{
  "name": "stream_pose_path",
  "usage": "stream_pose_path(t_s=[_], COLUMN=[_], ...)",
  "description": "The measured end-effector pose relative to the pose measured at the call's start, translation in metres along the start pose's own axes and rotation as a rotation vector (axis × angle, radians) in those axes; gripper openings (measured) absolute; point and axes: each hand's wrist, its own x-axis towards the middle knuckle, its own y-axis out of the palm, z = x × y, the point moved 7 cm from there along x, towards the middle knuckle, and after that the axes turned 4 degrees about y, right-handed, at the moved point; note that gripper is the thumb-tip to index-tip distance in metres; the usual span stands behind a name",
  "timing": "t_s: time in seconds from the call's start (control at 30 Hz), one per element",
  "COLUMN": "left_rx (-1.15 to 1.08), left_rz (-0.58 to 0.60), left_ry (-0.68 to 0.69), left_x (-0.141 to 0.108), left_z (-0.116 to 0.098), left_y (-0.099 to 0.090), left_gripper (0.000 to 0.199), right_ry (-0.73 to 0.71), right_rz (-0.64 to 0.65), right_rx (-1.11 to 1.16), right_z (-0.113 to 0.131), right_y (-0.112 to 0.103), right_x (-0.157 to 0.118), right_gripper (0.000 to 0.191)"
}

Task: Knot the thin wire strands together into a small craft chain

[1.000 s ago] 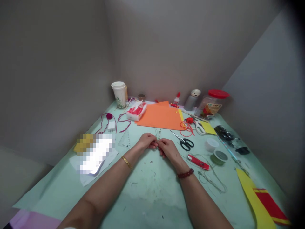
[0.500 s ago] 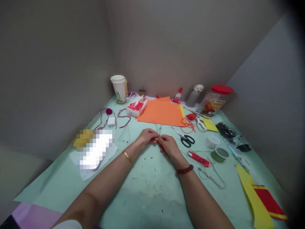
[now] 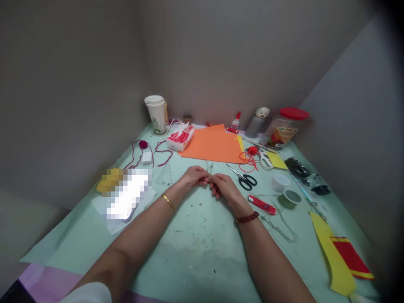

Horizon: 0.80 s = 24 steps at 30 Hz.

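Near the table's middle, my left hand (image 3: 196, 176) and my right hand (image 3: 223, 185) meet at the fingertips. Both are closed in a pinch on a thin cord (image 3: 211, 167), a bit of which shows just beyond the fingers. Its part between the fingertips is too small to make out. Black-handled scissors (image 3: 245, 179) lie to the right of my right hand, and a red cutter (image 3: 261, 204) lies nearer, beside my wrist. A clear set square (image 3: 166, 174) is left of my left hand. Orange sheets (image 3: 211, 145) lie beyond both hands.
On the green-covered table (image 3: 189, 252) stand a white cup (image 3: 157, 115), a tissue pack (image 3: 180, 138) and a red-lidded jar (image 3: 285, 128) at the back. Thread spools (image 3: 289, 198), loose cord and yellow strips (image 3: 331, 252) lie right. A bright blurred object (image 3: 128, 195) lies left.
The whole view has shifted slightly, so the table items sit a little higher. My right hand has tilted a little; both hands remain together at the cord.
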Motion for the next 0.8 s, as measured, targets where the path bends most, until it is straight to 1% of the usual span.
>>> stream_pose_path(t_s=[0.23,0.47,0.57,0.7,0.8], left_rx=[-0.019,-0.037,-0.079,-0.131,-0.136], left_rz=[0.026,0.035,0.057,0.083,0.093], left_ry=[-0.005,0.001,0.010,0.032,0.046], left_x=[0.001,0.001,0.005,0.008,0.008], left_z=[0.001,-0.001,0.001,0.002,0.002], left_y=[0.000,0.002,0.002,0.002,0.002], left_gripper=[0.012,0.005,0.007,0.009,0.009], right_ry=[-0.022,0.017,0.035,0.078,0.118], right_rz=[0.017,0.019,0.080,0.203,0.300], right_rx=[0.022,0.049,0.046,0.003,-0.046], right_z=[-0.002,-0.002,-0.003,-0.003,0.000], right_y=[0.000,0.000,0.000,-0.001,0.000], right_x=[0.002,0.005,0.008,0.014,0.018], right_gripper=[0.020,0.013,0.012,0.007,0.008])
